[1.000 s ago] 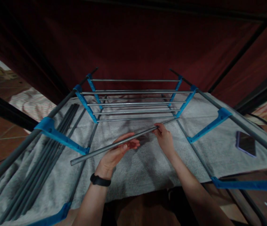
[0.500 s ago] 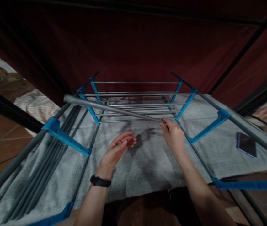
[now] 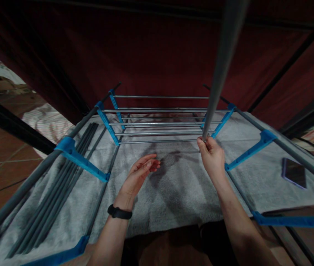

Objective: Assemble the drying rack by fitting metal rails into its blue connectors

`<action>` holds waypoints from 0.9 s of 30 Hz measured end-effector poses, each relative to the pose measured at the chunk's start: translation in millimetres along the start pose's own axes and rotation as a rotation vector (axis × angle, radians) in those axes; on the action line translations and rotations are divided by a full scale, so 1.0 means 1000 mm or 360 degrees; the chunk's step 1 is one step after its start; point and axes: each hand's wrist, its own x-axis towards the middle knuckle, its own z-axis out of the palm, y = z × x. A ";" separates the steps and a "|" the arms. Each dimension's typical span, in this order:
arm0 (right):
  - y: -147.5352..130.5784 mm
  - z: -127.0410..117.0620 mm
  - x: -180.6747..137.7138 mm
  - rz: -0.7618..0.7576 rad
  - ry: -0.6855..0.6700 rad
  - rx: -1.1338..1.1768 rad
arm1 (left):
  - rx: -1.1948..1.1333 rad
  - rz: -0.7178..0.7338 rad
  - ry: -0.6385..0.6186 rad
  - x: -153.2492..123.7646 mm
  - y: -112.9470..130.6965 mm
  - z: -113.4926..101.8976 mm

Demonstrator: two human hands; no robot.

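Gripped near its lower end in my right hand (image 3: 212, 153) is a grey metal tube (image 3: 220, 70), which rises steeply past the top edge of the view. My left hand (image 3: 141, 170) hovers over the grey cloth, empty, with its fingers loosely curled and apart. Beyond both hands stands a rack of grey rods (image 3: 159, 110) joined by blue plastic brackets (image 3: 107, 122). Long side poles of the rack run toward me on the left and right, carrying more blue brackets (image 3: 82, 159). What the tube's upper end looks like is out of view.
Several loose grey tubes (image 3: 59, 192) lie side by side on the grey cloth (image 3: 170, 207) at the left. A phone (image 3: 294, 173) rests on the cloth at the right. A dark red panel (image 3: 151, 48) closes off the back.
My right hand has swung the tube from lying nearly level toward the left to pointing steeply up. That hand shifted slightly right; my left hand stayed about where it was.
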 end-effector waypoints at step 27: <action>-0.034 0.028 -0.023 0.0315 -0.0512 0.1294 | 0.1349 0.0601 0.0526 0.015 -0.025 -0.015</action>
